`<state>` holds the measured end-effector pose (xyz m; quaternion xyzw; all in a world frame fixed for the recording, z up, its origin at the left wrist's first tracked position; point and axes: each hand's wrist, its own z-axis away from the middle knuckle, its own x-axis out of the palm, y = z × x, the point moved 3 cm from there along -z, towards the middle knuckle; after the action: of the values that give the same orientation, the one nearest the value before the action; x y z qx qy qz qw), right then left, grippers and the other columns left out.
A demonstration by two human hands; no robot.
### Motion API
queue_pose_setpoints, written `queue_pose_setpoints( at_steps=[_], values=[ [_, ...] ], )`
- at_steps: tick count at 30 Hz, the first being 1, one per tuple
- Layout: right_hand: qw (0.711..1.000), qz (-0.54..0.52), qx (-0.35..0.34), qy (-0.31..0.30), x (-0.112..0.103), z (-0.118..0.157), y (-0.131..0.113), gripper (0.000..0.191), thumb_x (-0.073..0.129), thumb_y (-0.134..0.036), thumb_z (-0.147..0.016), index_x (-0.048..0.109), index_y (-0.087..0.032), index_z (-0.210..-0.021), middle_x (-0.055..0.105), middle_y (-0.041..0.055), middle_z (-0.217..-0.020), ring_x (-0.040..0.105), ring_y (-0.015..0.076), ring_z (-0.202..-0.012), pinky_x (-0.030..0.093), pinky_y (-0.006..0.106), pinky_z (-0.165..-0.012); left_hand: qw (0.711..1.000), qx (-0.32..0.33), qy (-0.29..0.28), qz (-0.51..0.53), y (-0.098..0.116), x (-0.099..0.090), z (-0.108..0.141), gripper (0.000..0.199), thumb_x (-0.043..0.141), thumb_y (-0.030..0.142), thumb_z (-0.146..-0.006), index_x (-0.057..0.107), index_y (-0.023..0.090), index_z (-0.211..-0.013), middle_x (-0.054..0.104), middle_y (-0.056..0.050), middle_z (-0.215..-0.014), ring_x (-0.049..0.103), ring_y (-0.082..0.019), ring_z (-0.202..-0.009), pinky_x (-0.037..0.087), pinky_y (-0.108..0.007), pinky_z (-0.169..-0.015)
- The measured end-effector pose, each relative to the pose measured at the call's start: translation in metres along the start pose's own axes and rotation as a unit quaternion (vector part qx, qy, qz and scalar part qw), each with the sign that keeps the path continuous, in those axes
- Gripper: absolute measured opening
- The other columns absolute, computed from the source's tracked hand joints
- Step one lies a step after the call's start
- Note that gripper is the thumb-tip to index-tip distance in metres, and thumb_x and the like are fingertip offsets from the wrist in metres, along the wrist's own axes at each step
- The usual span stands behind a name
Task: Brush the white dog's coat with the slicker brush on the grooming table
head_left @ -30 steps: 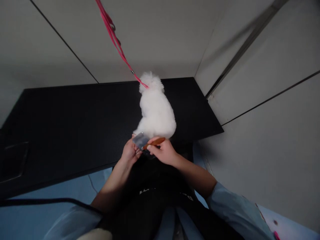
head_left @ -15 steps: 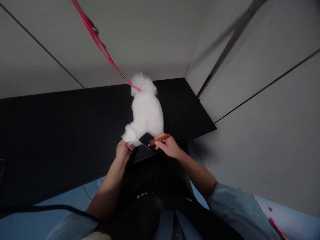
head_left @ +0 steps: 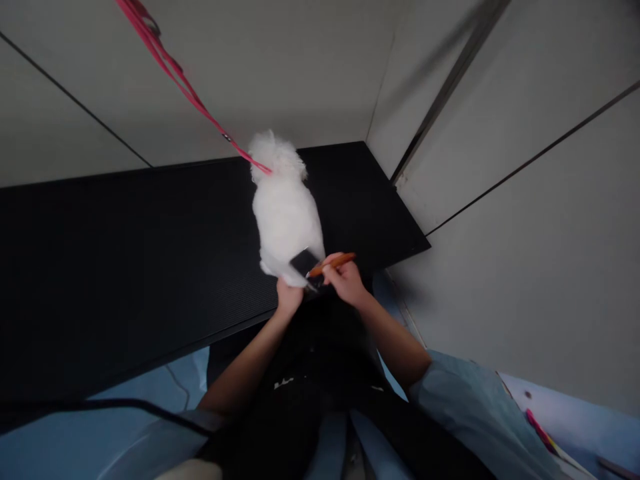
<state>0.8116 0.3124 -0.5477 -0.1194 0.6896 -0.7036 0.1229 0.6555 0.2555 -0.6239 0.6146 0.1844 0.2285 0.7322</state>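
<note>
A white fluffy dog [head_left: 287, 217] stands on a black ribbed table, its back to me and its head toward the wall. My left hand [head_left: 290, 297] is closed at the dog's rear around a hind leg; fur hides most of the fingers. In my right hand [head_left: 345, 279] is a slicker brush [head_left: 334, 265] with an orange-brown wooden handle, gripped between thumb and fingers. The brush's dark square head lies against or just over the dog's right rump; contact is hard to make out. A pink leash [head_left: 193, 97] runs from the dog's neck to the upper left.
The black table [head_left: 150, 253] extends far to the left and ends in a corner at right. Grey wall panels [head_left: 500, 220] close off the back and right side. A dark cable [head_left: 115, 403] crosses at lower left, above the blue floor [head_left: 145, 383].
My left hand has moved right and inward, bringing the outstretched hind leg in toward the dog's rear. The brush has moved slightly right and up. The whole view has shifted a little.
</note>
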Motion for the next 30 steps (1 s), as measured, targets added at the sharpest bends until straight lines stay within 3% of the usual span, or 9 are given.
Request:
queue_pose_setpoints(
  at_steps=[2, 6, 10, 14, 18, 22, 24, 27, 30],
  values=[
    [0.998, 0.018, 0.013, -0.054, 0.002, 0.003, -0.001, 0.026, 0.068, -0.043, -0.078, 0.059, -0.02, -0.087, 0.065, -0.0041, -0.063, 0.061, 0.0116, -0.052, 0.047, 0.024, -0.055, 0.999, -0.026, -0.028, -0.004, 0.002, 0.0, -0.001, 0.014, 0.076, 0.012, -0.062, 0.063, 0.016, -0.062, 0.064, 0.001, -0.061, 0.059, -0.015, -0.063, 0.049, -0.022, -0.063],
    [0.997, 0.011, -0.015, 0.074, -0.007, 0.009, -0.005, 0.026, 0.06, -0.045, -0.085, 0.058, -0.021, -0.095, 0.064, -0.0047, -0.065, 0.062, 0.0117, -0.054, 0.049, 0.025, -0.058, 0.989, -0.09, -0.113, 0.006, 0.003, -0.017, 0.005, 0.015, 0.081, 0.023, -0.061, 0.069, 0.015, -0.065, 0.065, 0.0, -0.059, 0.053, -0.013, -0.054, 0.045, -0.021, -0.054],
    [0.998, 0.016, 0.021, -0.059, 0.003, 0.018, -0.004, 0.026, 0.064, -0.045, -0.082, 0.057, -0.021, -0.092, 0.061, -0.0063, -0.058, 0.061, 0.013, -0.051, 0.047, 0.025, -0.055, 0.972, -0.151, -0.182, 0.01, 0.004, -0.035, 0.018, 0.022, 0.087, 0.024, -0.054, 0.068, 0.014, -0.061, 0.064, -0.003, -0.057, 0.052, -0.012, -0.052, 0.043, -0.02, -0.051],
    [0.995, 0.009, -0.002, 0.1, -0.006, 0.036, -0.007, 0.026, 0.056, -0.047, -0.091, 0.056, -0.023, -0.1, 0.063, -0.0048, -0.06, 0.065, 0.0163, -0.057, 0.053, 0.032, -0.065, 0.967, -0.191, -0.158, 0.051, 0.003, -0.047, 0.038, 0.024, 0.086, 0.029, -0.059, 0.07, 0.013, -0.068, 0.063, -0.002, -0.055, 0.05, -0.011, -0.046, 0.04, -0.02, -0.046],
    [0.999, -0.001, 0.045, -0.005, 0.007, 0.051, 0.002, 0.028, 0.061, -0.05, -0.089, 0.058, -0.023, -0.095, 0.064, -0.0052, -0.058, 0.065, 0.0162, -0.055, 0.053, 0.031, -0.062, 0.957, -0.247, -0.107, 0.104, 0.002, -0.048, 0.06, 0.032, 0.083, 0.036, -0.066, 0.06, 0.015, -0.06, 0.054, 0.001, -0.047, 0.045, -0.01, -0.039, 0.035, -0.021, -0.04],
    [0.987, 0.024, 0.018, 0.155, -0.001, 0.06, 0.007, 0.033, 0.055, -0.052, -0.093, 0.06, -0.023, -0.079, 0.069, 0.0006, -0.071, 0.071, 0.0184, -0.08, 0.056, 0.037, -0.086, 0.951, -0.263, -0.071, 0.145, 0.002, -0.042, 0.067, 0.031, 0.086, 0.036, -0.062, 0.062, 0.015, -0.065, 0.06, 0.0, -0.052, 0.049, -0.011, -0.043, 0.04, -0.021, -0.043],
    [0.989, 0.018, 0.013, 0.143, 0.0, 0.066, 0.011, 0.035, 0.055, -0.053, -0.092, 0.061, -0.023, -0.077, 0.069, 0.0013, -0.071, 0.071, 0.0192, -0.082, 0.056, 0.038, -0.087, 0.953, -0.26, -0.073, 0.141, 0.0, -0.04, 0.067, 0.032, 0.086, 0.036, -0.062, 0.062, 0.015, -0.064, 0.06, 0.0, -0.052, 0.049, -0.011, -0.043, 0.04, -0.022, -0.043],
    [0.992, -0.033, 0.069, 0.098, 0.004, 0.073, 0.024, 0.033, 0.062, -0.054, -0.087, 0.058, -0.022, -0.091, 0.065, -0.0037, -0.059, 0.067, 0.0175, -0.063, 0.055, 0.034, -0.071, 0.954, -0.258, -0.075, 0.134, -0.007, -0.039, 0.066, 0.033, 0.087, 0.038, -0.062, 0.063, 0.015, -0.065, 0.063, 0.0, -0.054, 0.052, -0.012, -0.044, 0.044, -0.023, -0.045],
    [0.964, -0.063, 0.078, 0.246, 0.0, 0.084, 0.036, 0.036, 0.058, -0.056, -0.088, 0.051, -0.022, -0.101, 0.065, -0.0043, -0.058, 0.067, 0.0176, -0.062, 0.054, 0.033, -0.068, 0.949, -0.273, -0.083, 0.136, -0.013, -0.036, 0.065, 0.034, 0.088, 0.034, -0.056, 0.07, 0.016, -0.078, 0.071, -0.002, -0.065, 0.061, -0.015, -0.051, 0.051, -0.025, -0.051]
  ],
)
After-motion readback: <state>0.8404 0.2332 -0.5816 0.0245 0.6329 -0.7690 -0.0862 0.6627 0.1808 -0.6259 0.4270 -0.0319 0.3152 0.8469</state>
